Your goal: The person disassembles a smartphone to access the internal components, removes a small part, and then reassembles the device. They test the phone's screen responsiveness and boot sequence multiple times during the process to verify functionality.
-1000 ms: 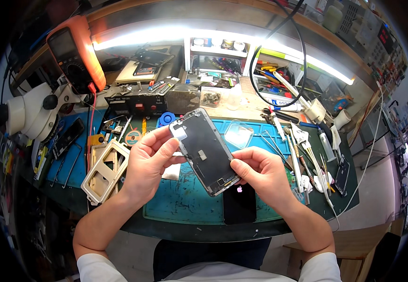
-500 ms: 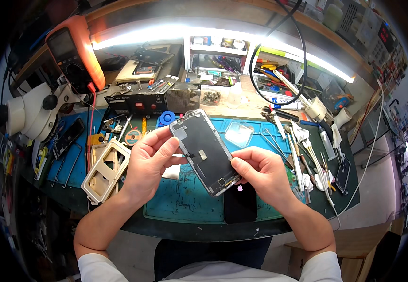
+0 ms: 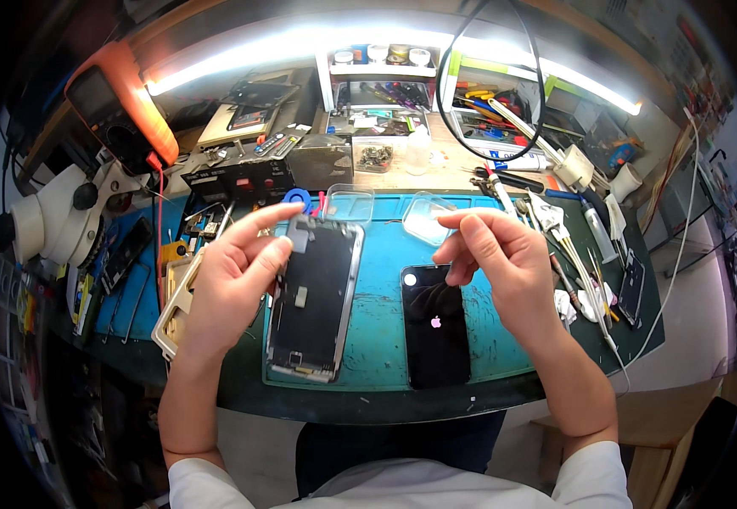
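A detached phone screen panel [image 3: 316, 297], its dark back and metal frame facing up, lies flat on the blue work mat [image 3: 381, 331] in front of us, its top end tilted slightly toward the right. Our left hand [image 3: 231, 284] sits against its left edge, thumb and forefinger closed lightly on a small grey tab at the panel's top corner. Just to the right, apart from the panel, a black phone [image 3: 434, 327] rests on the same mat with its screen lit and a small pale logo showing. Our right hand [image 3: 497, 267] hovers above that phone, fingers bent and loosely spread, gripping nothing we can make out. Behind the mat stand two clear plastic trays [image 3: 350, 204]. A white microscope [image 3: 50, 220] and an orange multimeter [image 3: 122, 110] occupy the bench's left side, while tweezers and hand tools [image 3: 576, 254] lie scattered to the right under a bright strip light [image 3: 368, 42].
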Motion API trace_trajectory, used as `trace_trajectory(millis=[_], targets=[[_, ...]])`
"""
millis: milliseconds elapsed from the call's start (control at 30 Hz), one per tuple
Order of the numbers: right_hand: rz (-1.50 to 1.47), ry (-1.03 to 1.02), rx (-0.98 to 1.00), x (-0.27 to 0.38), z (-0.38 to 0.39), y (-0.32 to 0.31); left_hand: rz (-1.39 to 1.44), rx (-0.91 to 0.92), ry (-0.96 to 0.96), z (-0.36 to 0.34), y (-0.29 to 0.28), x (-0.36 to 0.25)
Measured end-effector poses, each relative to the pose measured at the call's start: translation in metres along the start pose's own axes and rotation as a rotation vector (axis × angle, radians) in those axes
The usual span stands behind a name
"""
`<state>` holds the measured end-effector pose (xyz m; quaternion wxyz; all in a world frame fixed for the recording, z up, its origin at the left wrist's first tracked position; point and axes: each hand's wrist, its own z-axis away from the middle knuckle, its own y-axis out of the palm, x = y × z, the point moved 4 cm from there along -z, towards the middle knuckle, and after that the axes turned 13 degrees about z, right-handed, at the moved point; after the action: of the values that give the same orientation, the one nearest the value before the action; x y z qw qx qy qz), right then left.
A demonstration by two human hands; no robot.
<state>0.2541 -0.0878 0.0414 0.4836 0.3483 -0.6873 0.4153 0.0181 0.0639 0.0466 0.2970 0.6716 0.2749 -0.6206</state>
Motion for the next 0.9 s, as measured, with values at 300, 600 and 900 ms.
trace_trajectory(millis=[300, 600, 900], targets=[[0.125, -0.052, -0.022, 0.004, -0.012, -0.02, -0.328, 0.161, -0.146, -0.003, 0.005, 0.032], [0.291, -0.16, -0.108, -0.009, 0.003, -0.03, -0.322, 0.116, -0.179, 0.001, 0.016, 0.026], [0.553, -0.367, -0.183, -0.002, 0.011, -0.029, -0.203, 0.285, -0.23, 0.007, 0.023, 0.029]])
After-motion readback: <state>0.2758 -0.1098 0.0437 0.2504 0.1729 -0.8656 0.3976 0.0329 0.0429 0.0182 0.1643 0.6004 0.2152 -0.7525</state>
